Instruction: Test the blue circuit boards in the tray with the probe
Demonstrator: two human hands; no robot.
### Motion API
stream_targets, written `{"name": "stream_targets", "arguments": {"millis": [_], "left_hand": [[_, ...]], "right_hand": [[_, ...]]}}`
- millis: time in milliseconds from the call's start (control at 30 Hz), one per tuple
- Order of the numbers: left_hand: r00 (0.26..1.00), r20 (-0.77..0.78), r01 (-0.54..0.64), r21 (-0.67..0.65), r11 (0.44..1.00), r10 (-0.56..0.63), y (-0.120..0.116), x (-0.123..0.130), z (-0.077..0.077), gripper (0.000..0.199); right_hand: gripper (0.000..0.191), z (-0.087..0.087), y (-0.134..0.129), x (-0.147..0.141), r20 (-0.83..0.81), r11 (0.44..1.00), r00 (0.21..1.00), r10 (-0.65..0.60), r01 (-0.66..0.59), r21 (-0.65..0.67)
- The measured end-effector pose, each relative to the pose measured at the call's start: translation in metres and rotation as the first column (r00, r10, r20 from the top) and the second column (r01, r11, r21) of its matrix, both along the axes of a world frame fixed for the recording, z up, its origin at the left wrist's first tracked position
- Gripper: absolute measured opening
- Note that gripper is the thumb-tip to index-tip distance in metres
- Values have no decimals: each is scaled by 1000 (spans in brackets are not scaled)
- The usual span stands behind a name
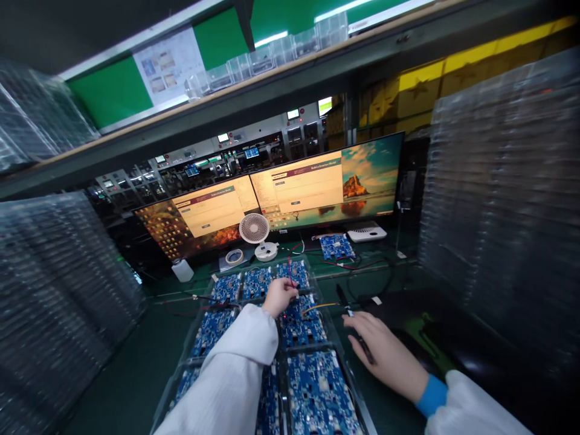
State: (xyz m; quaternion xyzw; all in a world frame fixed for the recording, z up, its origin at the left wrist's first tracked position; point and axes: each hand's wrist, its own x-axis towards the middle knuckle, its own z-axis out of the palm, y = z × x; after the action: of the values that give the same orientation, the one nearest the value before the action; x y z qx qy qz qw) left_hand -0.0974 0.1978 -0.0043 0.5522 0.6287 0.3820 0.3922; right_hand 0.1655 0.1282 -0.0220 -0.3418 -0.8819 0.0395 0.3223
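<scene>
Blue circuit boards (312,380), white sleeve (235,374) w/ blue cuff (432,396), green bench (136,362).

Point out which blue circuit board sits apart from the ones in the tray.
The lone blue circuit board on the green bench beside the white box, below the right monitor. All others lie in the clear tray under the left hand.

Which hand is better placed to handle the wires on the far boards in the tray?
Probably the left hand: it already reaches over the circuit boards at the red wire. The right hand rests beside the tray.
</scene>
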Motion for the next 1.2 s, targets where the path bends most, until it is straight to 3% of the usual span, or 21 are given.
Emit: {"name": "stream_targets", "arguments": {"millis": [200, 500, 900, 1100, 1200], "left_hand": [[1000, -5, 12, 141, 990, -11, 12, 23, -13, 13], [997, -71, 53, 208, 977, -39, 19, 29, -30, 12], [951, -294, 181, 267, 946, -99, 14, 28, -24, 14], [934, -342, 198, 252, 947, -104, 12, 29, -27, 16], [935, -340, 189, 246, 950, -98, 12, 31, -27, 17]], "right_hand": [[19, -1, -16, -21, 50, 983, 982, 181, -178, -44], [15, -22, -17, -28, 84, 948, 955, 285, -268, -170], [24, -19, -17, -32, 149, 928, 945, 290, -239, -287], [21, -4, -20, -32, 183, 920, 937, 296, -228, -319], [19, -7, -18, -32, 176, 923, 940, 293, -229, -310]]}}
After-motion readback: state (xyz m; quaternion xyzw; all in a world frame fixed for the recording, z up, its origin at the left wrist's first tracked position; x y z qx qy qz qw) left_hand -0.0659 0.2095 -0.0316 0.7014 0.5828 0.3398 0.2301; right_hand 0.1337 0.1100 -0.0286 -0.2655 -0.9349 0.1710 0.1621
